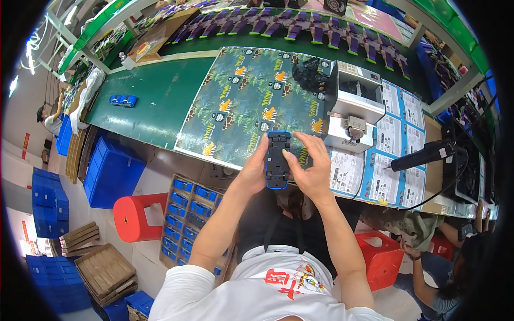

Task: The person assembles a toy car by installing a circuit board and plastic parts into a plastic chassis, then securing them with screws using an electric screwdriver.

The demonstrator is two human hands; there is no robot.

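Note:
A blue toy car (pixel 278 161) is held upside down, its black underside facing up, just off the front edge of the table. My left hand (pixel 255 169) grips its left side. My right hand (pixel 313 167) has its thumb on the black underside and its fingers round the far right edge. The wheels and axle parts show along the base, but the car's top is hidden. In front of the car lies a green printed sheet (pixel 235 101) with animal pictures. Another blue toy car (pixel 123 100) stands on the green tabletop to the left.
Right of the sheet are a pile of small black parts (pixel 309 75), a white machine (pixel 357 101) and a black corded screwdriver (pixel 423 157). A crate of blue cars (pixel 188 214) sits low left by a red stool (pixel 134 218). Purple toys line the conveyor (pixel 316 35); a co-worker sits right.

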